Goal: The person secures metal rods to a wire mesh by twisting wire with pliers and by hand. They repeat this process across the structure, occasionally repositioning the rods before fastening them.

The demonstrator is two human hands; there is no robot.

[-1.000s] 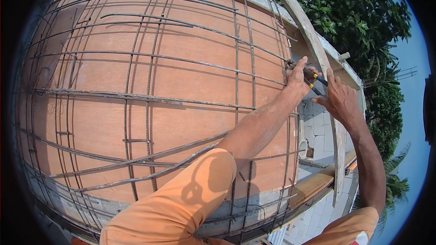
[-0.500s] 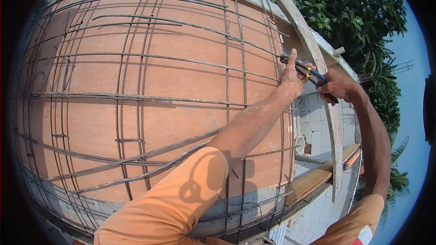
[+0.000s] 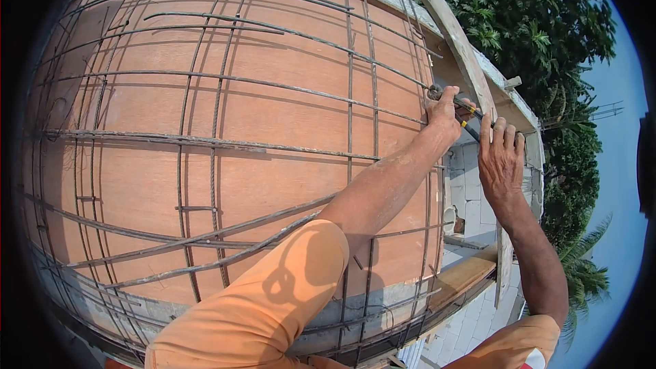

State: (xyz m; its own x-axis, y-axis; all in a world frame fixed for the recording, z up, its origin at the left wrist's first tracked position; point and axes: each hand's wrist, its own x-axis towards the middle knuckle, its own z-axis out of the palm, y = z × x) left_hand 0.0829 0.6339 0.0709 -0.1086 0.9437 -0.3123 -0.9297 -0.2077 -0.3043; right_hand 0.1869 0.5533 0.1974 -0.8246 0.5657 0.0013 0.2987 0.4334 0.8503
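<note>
A pair of pincers [image 3: 469, 130] with dark handles and yellow bands is at the right edge of the rebar grid. Its rounded head meets the end of a long rebar [image 3: 389, 66]. My left hand [image 3: 444, 115] is closed around the pincers just behind the head, thumb uppermost. Further out, my right hand [image 3: 502, 157] has its fingers bent over the handle ends, with the back of the hand facing me. The fingers partly hide the handles, and I cannot see how far the jaws are apart.
Crossed rebars [image 3: 294, 147] lie over an orange-brown plywood panel [image 3: 287, 116]. A long wooden board [image 3: 454, 34] slants past my hands on the right. Beyond it, a drop shows a pale block wall [image 3: 471, 181]. A wooden beam [image 3: 465, 277] runs along the lower edge; trees [image 3: 512, 20] stand behind.
My right hand has swung downward and turned, its fingers now upright over the handles instead of wrapped from the side. The pincers' handles have tilted. My left hand stays near the rebar end.
</note>
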